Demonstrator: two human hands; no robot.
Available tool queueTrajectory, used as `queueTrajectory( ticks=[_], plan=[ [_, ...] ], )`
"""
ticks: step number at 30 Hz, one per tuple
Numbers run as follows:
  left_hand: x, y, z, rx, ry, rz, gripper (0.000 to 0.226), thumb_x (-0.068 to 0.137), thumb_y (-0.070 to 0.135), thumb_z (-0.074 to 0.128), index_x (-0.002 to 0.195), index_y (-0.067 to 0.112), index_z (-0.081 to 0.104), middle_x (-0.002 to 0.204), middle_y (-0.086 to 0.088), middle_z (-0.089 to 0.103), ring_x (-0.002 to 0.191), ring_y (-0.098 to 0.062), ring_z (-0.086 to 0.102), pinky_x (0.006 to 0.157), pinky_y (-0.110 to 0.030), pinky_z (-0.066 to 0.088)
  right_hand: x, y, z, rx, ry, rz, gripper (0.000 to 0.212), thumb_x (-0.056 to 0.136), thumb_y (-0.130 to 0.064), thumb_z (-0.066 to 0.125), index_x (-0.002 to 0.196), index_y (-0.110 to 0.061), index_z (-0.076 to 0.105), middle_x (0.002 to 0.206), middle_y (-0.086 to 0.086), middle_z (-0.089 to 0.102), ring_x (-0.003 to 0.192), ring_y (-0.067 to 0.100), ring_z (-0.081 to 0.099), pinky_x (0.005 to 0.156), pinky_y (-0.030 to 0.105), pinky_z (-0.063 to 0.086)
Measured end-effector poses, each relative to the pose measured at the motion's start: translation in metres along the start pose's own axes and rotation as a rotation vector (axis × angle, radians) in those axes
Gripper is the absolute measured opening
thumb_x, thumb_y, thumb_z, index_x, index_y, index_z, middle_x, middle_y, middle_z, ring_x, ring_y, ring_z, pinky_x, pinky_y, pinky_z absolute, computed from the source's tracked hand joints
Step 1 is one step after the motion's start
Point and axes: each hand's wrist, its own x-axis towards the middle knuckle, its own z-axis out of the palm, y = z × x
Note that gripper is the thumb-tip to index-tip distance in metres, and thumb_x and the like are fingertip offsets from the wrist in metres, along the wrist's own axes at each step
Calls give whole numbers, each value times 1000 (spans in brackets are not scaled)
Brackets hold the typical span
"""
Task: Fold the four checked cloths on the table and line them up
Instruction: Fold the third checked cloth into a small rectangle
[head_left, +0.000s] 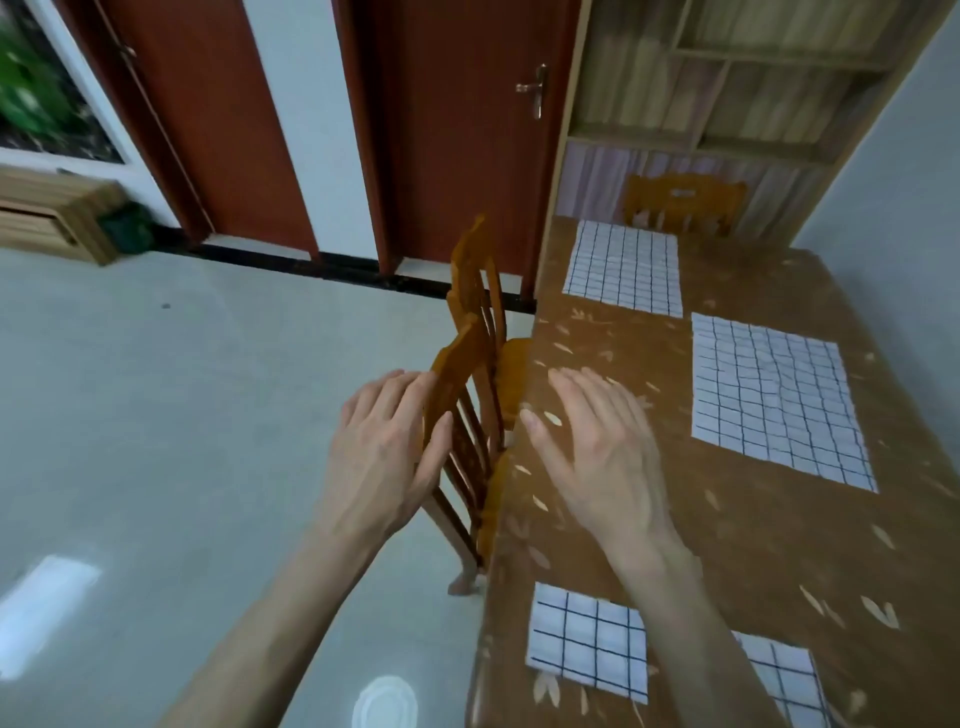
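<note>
Four white cloths with dark check lines lie on the brown table (769, 530). Two lie spread flat: one at the far end (623, 267), a larger one at the right (774, 400). Two small folded ones sit near me, one at the table's left edge (587, 642) and one further right (784, 675), partly hidden by my right forearm. My right hand (597, 447) hovers over the table's left side with fingers straight, holding nothing. My left hand (387, 452) is off the table, fingers straight, beside the back of a wooden chair.
Two orange wooden chairs (472, 374) stand against the table's left edge, and another chair (685, 202) at the far end. Behind are red-brown doors (467, 130) and a wooden shelf unit (727, 93). Pale floor (182, 415) spreads to the left.
</note>
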Motion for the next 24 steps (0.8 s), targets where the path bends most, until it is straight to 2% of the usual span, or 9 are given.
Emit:
queueTrajectory(
  ticks=[7, 11, 17, 24],
  plan=[
    [49, -78, -20, -6, -22, 77, 61, 105, 57, 27, 143, 20, 57, 143, -2, 62, 137, -25, 52, 114, -42, 40, 41, -72, 31, -20, -1, 107, 68, 105, -68, 26, 152, -24, 48, 157, 1, 50, 150, 19, 40, 125, 38, 18],
    [77, -110, -14, -43, -46, 132, 60, 105, 56, 27, 143, 20, 57, 144, -2, 60, 138, -23, 50, 115, -42, 39, 66, -99, 48, -39, -20, 114, 74, 104, -70, 18, 154, -24, 45, 159, 1, 48, 151, 19, 38, 127, 43, 24],
    [131, -147, 8, -56, -82, 183, 58, 105, 53, 28, 142, 20, 58, 143, -1, 61, 137, -21, 52, 114, -40, 40, 123, -107, 80, -59, 9, 157, 69, 106, -67, 24, 152, -22, 49, 156, 2, 51, 150, 19, 40, 126, 41, 23],
    [235, -183, 49, -31, -142, 288, 56, 106, 52, 29, 139, 20, 60, 141, -1, 63, 135, -22, 54, 114, -41, 41, 211, -91, 124, -50, 55, 288, 69, 102, -69, 28, 148, -24, 55, 152, 2, 56, 145, 22, 47, 119, 37, 21]
  ],
)
